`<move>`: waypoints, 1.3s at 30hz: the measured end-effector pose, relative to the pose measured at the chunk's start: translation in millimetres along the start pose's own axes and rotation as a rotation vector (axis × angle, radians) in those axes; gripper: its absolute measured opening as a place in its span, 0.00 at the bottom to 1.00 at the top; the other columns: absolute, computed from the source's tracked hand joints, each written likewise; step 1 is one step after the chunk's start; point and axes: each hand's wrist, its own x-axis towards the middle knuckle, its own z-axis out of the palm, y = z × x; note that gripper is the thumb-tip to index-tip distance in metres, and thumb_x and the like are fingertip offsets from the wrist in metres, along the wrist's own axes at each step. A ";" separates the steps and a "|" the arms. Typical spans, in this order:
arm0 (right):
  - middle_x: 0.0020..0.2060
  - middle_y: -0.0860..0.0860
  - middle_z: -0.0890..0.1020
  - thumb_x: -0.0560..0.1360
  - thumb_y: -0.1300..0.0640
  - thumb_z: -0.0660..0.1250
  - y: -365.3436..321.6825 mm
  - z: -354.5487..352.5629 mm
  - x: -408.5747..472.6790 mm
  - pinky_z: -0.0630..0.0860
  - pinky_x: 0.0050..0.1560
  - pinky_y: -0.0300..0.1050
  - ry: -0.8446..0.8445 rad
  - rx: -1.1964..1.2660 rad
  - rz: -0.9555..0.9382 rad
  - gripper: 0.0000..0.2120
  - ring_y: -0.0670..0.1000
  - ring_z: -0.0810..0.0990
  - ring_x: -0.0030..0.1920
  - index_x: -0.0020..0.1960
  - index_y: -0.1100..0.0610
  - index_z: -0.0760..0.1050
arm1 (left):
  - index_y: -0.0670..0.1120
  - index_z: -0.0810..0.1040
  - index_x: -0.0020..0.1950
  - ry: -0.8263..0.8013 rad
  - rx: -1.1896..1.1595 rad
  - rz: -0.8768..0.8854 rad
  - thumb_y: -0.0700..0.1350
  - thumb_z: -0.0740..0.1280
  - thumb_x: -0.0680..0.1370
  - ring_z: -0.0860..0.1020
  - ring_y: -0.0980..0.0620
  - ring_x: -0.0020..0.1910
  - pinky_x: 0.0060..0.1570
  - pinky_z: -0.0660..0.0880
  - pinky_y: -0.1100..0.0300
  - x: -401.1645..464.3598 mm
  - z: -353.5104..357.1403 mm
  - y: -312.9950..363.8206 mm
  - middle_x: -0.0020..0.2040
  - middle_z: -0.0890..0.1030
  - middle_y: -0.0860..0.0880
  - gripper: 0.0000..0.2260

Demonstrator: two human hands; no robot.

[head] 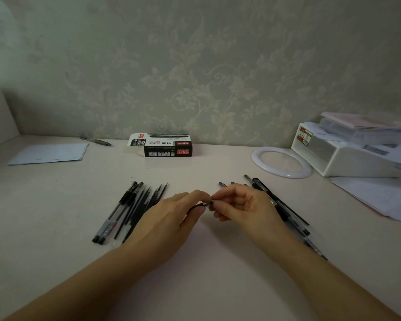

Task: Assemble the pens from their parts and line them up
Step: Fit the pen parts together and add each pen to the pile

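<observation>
Two hands meet over the tabletop in front of us: our left hand pinches a thin black pen part and our right hand pinches its other end. Left of them lie black refills beside two finished pens; right of them, a heap of pen barrels. Farther back stands the pen box, with a white ring to its right

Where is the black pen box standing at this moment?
In the head view the pen box lies at the back of the table, against the wall, slightly left of centre, between the paper sheets and the white ring.
</observation>
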 end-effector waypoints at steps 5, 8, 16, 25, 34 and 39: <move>0.36 0.56 0.86 0.74 0.66 0.71 2.4 0.2 -0.6 0.78 0.38 0.36 -0.053 -0.034 0.017 0.02 0.48 0.83 0.35 0.47 0.62 0.82 | 0.56 0.71 0.53 -0.002 0.062 0.002 0.55 0.60 0.79 0.72 0.64 0.35 0.33 0.68 0.64 1.0 -1.5 -0.7 0.40 0.74 0.62 0.05; 0.33 0.51 0.84 0.77 0.55 0.69 4.4 0.4 -1.1 0.76 0.36 0.35 -0.067 -0.194 -0.008 0.07 0.45 0.80 0.32 0.42 0.56 0.81 | 0.55 0.74 0.52 -0.003 0.061 0.017 0.54 0.61 0.79 0.71 0.64 0.37 0.36 0.72 0.63 1.0 -4.0 2.0 0.42 0.75 0.62 0.05; 0.38 0.46 0.84 0.77 0.45 0.67 5.4 -2.6 1.0 0.72 0.37 0.38 -0.079 -0.337 -0.028 0.08 0.42 0.76 0.33 0.44 0.49 0.80 | 0.55 0.74 0.51 0.020 0.064 0.004 0.53 0.63 0.79 0.70 0.65 0.36 0.36 0.72 0.63 0.7 -4.2 3.7 0.43 0.77 0.60 0.04; 0.39 0.44 0.83 0.77 0.43 0.66 6.0 -3.1 1.0 0.68 0.34 0.32 -0.075 -0.371 -0.071 0.09 0.40 0.72 0.30 0.43 0.47 0.79 | 0.55 0.74 0.52 0.024 0.055 0.005 0.53 0.63 0.79 0.71 0.66 0.38 0.36 0.71 0.64 0.6 -3.7 1.9 0.43 0.77 0.61 0.04; 0.37 0.44 0.83 0.77 0.40 0.62 6.2 -1.4 -0.1 0.70 0.36 0.36 -0.097 -0.355 -0.073 0.14 0.40 0.72 0.30 0.42 0.48 0.78 | 0.56 0.74 0.51 0.028 0.044 0.016 0.53 0.63 0.79 0.71 0.67 0.38 0.36 0.72 0.64 0.2 -2.4 1.7 0.43 0.77 0.62 0.03; 0.32 0.46 0.79 0.80 0.50 0.63 7.2 -0.5 -0.6 0.69 0.35 0.38 -0.123 -0.371 -0.106 0.12 0.42 0.72 0.31 0.41 0.52 0.77 | 0.55 0.76 0.49 0.058 0.044 0.058 0.52 0.63 0.79 0.71 0.63 0.38 0.36 0.72 0.62 1.2 -3.5 2.4 0.40 0.76 0.61 0.04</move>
